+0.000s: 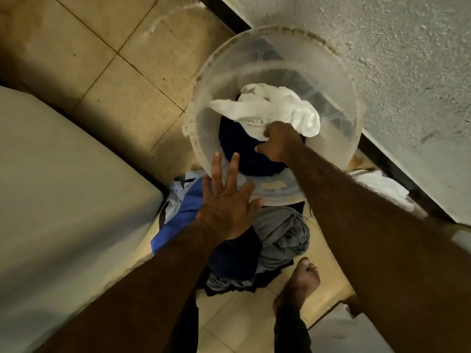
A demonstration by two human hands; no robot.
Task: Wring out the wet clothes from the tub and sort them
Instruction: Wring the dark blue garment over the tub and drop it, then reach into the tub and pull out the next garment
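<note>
Presently | tub (229, 67) is braced by left hand (226, 200), fingers spread flat on its rim, likely against tipping | white garment (270, 108), inside the tub, is gripped in right hand (279, 141) for lifting | clothes pile (280, 233) lies beneath left hand

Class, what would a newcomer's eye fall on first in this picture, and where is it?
The clear plastic tub in the middle draws the eye first, with a bright white cloth lying on a dark blue cloth inside it. The right hand grips the white cloth, while the left hand rests flat on the tub's near rim. Nearer the person, a pile of blue and grey clothes lies on the tiled floor.
</note>
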